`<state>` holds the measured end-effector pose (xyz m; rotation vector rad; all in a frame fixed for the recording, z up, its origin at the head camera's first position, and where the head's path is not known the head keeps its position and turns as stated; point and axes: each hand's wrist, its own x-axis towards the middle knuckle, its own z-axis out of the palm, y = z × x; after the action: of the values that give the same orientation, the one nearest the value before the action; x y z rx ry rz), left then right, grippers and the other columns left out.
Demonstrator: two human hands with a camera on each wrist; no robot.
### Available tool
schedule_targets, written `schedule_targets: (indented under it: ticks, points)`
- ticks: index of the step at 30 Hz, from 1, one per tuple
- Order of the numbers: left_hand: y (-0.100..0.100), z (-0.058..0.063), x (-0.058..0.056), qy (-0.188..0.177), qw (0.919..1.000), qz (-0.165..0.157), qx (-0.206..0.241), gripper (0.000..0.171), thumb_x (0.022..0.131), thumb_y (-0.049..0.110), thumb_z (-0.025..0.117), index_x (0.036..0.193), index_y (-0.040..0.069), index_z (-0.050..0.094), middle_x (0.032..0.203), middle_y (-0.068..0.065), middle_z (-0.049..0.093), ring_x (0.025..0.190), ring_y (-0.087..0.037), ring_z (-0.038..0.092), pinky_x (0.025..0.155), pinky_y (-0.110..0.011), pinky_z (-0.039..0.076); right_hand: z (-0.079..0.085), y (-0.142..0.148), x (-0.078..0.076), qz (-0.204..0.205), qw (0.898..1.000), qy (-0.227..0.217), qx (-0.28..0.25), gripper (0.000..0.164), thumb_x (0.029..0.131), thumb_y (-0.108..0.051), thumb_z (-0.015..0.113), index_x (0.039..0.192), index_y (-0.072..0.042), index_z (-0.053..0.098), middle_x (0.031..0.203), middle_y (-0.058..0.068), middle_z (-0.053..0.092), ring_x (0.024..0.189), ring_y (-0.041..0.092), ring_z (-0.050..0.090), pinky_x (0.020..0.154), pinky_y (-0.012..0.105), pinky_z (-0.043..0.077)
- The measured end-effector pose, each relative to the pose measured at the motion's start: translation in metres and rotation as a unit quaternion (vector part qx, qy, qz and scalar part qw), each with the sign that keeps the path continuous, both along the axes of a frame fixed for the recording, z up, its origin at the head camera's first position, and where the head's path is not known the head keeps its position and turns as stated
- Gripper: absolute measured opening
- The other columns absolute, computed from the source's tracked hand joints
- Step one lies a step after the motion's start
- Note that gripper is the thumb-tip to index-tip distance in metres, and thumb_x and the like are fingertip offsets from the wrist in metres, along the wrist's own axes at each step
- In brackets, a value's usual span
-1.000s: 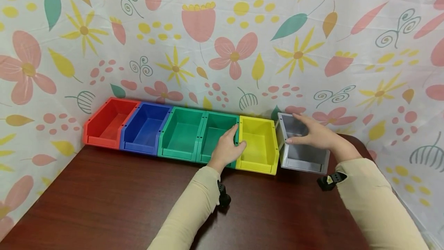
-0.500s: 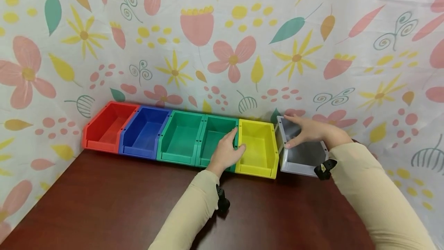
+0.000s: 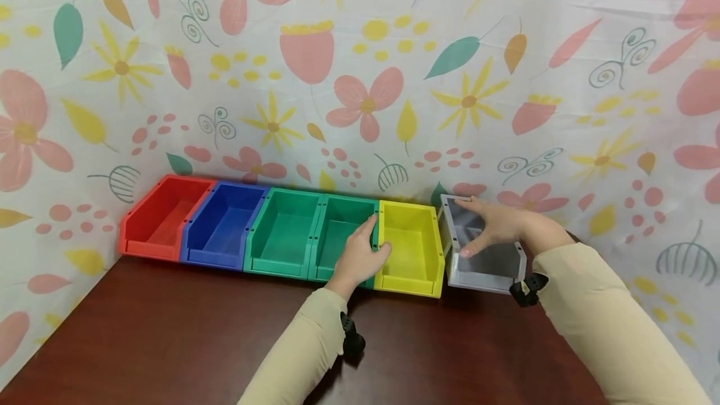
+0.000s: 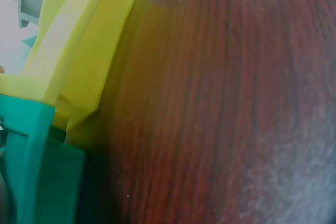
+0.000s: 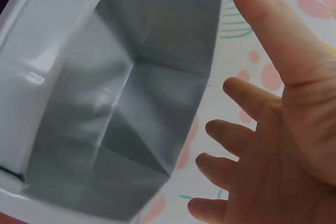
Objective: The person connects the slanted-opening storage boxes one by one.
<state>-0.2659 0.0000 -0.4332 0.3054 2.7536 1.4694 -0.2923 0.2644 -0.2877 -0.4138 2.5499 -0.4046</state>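
Observation:
My right hand [image 3: 500, 224] hovers over a grey bin [image 3: 488, 280], thumb and fingers spread across its opening. In the right wrist view the fingers [image 5: 226, 135] stretch beside the grey bin [image 5: 147, 103], with the thumb close to its rim. To the left is a yellow bin [image 3: 412, 249], with a narrow gap between it and the grey one. My left hand [image 3: 359, 258] lies over the side wall where the yellow bin meets a green bin [image 3: 340, 230]. Its fingers point forward and its thumb reaches over the yellow bin's opening.
Another green bin [image 3: 284, 227], a blue bin [image 3: 225, 227] and a red bin [image 3: 165, 214] continue the row leftward. The row stands on a dark brown table [image 3: 197, 330], against a flower-printed cloth [image 3: 309, 117]. Black wrist cameras sit at both sleeves.
The head view has shifted slightly. My right hand has spread wider, its index finger reaching farther left over the grey bin, and the forearm has come inward. The left hand stays in place.

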Motion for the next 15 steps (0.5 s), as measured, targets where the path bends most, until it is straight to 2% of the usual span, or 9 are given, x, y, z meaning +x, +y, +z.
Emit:
schedule_targets:
  ticks: [6,12,15]
  points:
    - [-0.002,0.000,0.002,0.000,1.0000,-0.001,-0.001,0.068,0.091,0.036,0.051,0.152,0.021,0.023,0.155,-0.002,0.028,0.142,-0.025,0.030,0.108,-0.050,0.035,0.002,-0.012,-0.007,0.009,1.000,0.014,-0.003,0.120,0.064,-0.049,0.081,0.152,-0.006,0.012,0.155,0.030,0.004,0.138,0.052,0.012,0.104,0.068,0.024]
    - [-0.002,0.001,0.001,0.001,1.0000,-0.006,-0.005,0.068,0.092,0.037,0.050,0.152,0.021,0.023,0.155,-0.002,0.028,0.141,-0.025,0.030,0.108,-0.049,0.036,-0.002,-0.018,-0.019,-0.005,0.999,-0.018,0.027,0.123,0.062,-0.052,0.081,0.153,-0.009,0.011,0.155,0.028,-0.002,0.139,0.052,0.007,0.105,0.068,0.022]
    - [-0.002,0.000,-0.001,0.003,1.0000,-0.006,-0.006,0.068,0.092,0.037,0.050,0.152,0.021,0.022,0.155,-0.002,0.028,0.141,-0.025,0.030,0.108,-0.049,0.036,-0.002,-0.016,-0.024,0.001,0.999,-0.033,0.033,0.123,0.062,-0.054,0.080,0.153,-0.011,0.009,0.155,0.028,-0.003,0.139,0.052,0.008,0.105,0.068,0.023]
